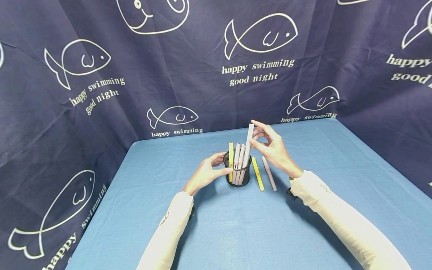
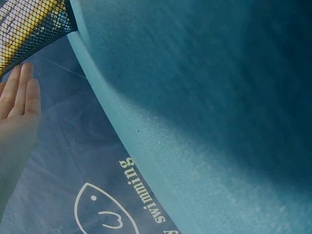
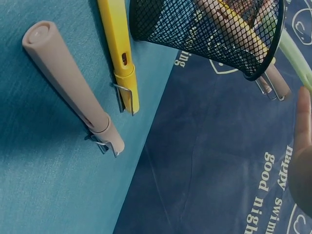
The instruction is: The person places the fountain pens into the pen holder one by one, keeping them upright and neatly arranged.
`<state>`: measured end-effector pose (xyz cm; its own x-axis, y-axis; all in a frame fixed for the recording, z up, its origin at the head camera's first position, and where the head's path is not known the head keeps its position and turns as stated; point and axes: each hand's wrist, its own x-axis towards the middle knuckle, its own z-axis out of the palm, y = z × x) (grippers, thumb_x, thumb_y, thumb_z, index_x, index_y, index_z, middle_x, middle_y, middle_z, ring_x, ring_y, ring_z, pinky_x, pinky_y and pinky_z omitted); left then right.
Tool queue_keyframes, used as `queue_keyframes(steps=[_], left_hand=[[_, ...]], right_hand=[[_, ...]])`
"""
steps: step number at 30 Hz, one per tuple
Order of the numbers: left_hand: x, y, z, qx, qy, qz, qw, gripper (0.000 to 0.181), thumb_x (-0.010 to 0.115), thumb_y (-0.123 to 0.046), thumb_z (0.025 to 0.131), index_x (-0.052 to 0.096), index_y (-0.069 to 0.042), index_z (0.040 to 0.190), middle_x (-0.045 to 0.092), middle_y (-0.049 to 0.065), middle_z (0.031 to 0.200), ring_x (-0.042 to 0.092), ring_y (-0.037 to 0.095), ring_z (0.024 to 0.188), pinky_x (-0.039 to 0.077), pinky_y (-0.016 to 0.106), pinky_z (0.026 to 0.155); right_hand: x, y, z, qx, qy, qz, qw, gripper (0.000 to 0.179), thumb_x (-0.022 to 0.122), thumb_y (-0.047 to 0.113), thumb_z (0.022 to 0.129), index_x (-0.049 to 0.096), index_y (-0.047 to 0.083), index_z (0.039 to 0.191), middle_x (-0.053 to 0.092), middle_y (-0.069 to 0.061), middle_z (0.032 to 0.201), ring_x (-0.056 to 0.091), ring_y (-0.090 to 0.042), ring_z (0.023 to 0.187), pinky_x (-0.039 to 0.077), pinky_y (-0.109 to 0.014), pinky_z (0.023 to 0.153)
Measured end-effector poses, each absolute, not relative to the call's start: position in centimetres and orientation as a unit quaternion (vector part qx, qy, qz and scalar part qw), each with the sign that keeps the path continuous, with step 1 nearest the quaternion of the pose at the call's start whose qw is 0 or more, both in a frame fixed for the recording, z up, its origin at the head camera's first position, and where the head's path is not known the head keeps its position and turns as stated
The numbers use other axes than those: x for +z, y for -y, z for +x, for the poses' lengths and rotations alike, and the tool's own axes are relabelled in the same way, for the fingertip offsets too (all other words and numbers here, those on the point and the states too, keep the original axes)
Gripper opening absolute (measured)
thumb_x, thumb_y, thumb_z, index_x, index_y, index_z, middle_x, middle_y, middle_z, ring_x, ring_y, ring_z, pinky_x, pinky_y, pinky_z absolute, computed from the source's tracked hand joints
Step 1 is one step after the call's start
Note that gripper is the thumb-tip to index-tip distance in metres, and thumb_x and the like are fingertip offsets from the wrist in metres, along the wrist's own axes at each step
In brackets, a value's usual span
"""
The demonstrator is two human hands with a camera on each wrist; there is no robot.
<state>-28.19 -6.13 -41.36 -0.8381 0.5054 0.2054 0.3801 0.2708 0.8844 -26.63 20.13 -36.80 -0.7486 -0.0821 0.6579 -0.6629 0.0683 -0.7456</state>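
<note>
A black mesh pen holder (image 1: 245,177) stands upright on the blue-covered table with several pens inside, among them a yellow pen (image 1: 231,153). My left hand (image 1: 206,171) holds the holder from the left, thumb at the front and fingers at the side. Between thumb and fingers, my right hand (image 1: 274,148) pinches the upper part of a pale pen, whose lower end is in the holder. That pen (image 3: 293,54) looks light green in the right wrist view. Only some of the left fingers (image 2: 22,95) show beside the mesh in the left wrist view.
Right of the holder, a yellow pen (image 1: 258,174) and a greyish-pink pen (image 1: 269,174) lie side by side on the table. Behind the blue tabletop (image 1: 233,232) hangs a dark blue curtain (image 1: 202,75) with white fish drawings and lettering.
</note>
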Motion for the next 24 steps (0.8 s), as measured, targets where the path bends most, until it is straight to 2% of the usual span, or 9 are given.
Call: queue_keyframes(steps=[6, 13, 20, 24], left_hand=[[-41.3, 6.1, -28.1, 0.542, -0.79, 0.279, 0.062, 0.067, 0.083, -0.03, 0.089, 0.056, -0.012, 0.148, 0.071, 0.004, 0.127, 0.061, 0.024, 0.125, 0.04, 0.055, 0.111], [-41.4, 6.1, -28.2, 0.549, -0.786, 0.277, 0.066, 0.066, 0.084, -0.027, 0.089, 0.057, -0.013, 0.147, 0.07, 0.006, 0.128, 0.06, 0.026, 0.126, 0.04, 0.054, 0.112], [-41.5, 6.0, -28.3, 0.554, -0.784, 0.272, 0.072, 0.067, 0.083, -0.019, 0.09, 0.054, -0.008, 0.149, 0.067, 0.015, 0.133, 0.057, 0.033, 0.13, 0.037, 0.058, 0.113], [-41.1, 5.9, -27.9, 0.553, -0.786, 0.267, 0.075, 0.067, 0.081, -0.014, 0.091, 0.051, -0.003, 0.15, 0.065, 0.02, 0.134, 0.055, 0.038, 0.131, 0.035, 0.06, 0.114]], right_hand=[[-36.8, -20.6, -26.6, 0.626, 0.693, 0.268, 0.235, 0.058, 0.067, -0.016, 0.092, 0.053, -0.003, 0.147, 0.053, -0.024, 0.113, 0.064, -0.014, 0.087, 0.061, -0.035, 0.07], [-37.0, -21.5, -26.6, 0.634, 0.687, 0.26, 0.242, 0.058, 0.067, -0.018, 0.091, 0.053, -0.005, 0.146, 0.053, -0.028, 0.11, 0.065, -0.015, 0.085, 0.062, -0.038, 0.07], [-37.5, -22.3, -26.6, 0.635, 0.689, 0.25, 0.245, 0.058, 0.067, -0.019, 0.09, 0.053, -0.007, 0.145, 0.058, -0.011, 0.106, 0.065, -0.014, 0.086, 0.061, -0.031, 0.069], [-37.7, -22.6, -26.6, 0.638, 0.688, 0.245, 0.244, 0.058, 0.067, -0.019, 0.089, 0.053, -0.007, 0.145, 0.059, -0.01, 0.104, 0.065, -0.014, 0.086, 0.061, -0.032, 0.069]])
